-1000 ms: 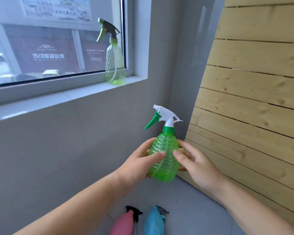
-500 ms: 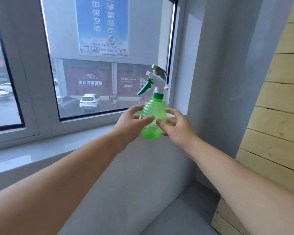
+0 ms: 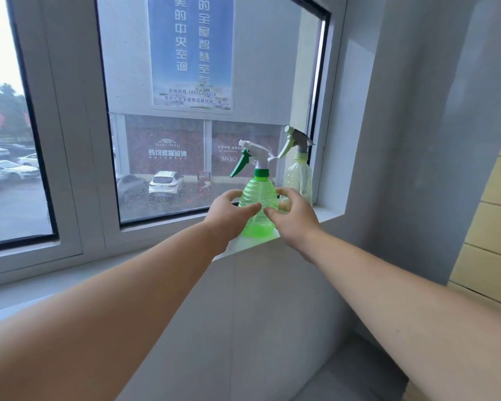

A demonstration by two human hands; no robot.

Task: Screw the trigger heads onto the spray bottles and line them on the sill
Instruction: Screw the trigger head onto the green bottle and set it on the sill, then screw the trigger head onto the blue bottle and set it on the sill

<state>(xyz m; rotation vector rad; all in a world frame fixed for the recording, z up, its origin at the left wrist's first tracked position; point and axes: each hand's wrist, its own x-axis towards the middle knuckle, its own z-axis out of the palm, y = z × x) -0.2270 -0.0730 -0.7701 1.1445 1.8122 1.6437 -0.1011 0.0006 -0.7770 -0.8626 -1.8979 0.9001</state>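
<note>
A bright green ribbed spray bottle (image 3: 259, 195) with a white head and green trigger stands upright on the white window sill (image 3: 327, 213). My left hand (image 3: 229, 215) wraps its left side and my right hand (image 3: 292, 215) its right side, thumbs meeting in front. Just behind to the right, in the sill's corner, stands a pale yellow-green spray bottle (image 3: 298, 180) with a grey head. Both bottles have their trigger heads on, triggers pointing left.
The window frame (image 3: 318, 111) and grey side wall (image 3: 388, 140) close off the sill at the right. Slatted wooden panels (image 3: 498, 227) lean at the far right. The sill runs on to the left under the glass.
Both hands carried the green bottle up from near the floor and forward, and it now rests on the sill beside the pale bottle. The view has tilted up to the window.
</note>
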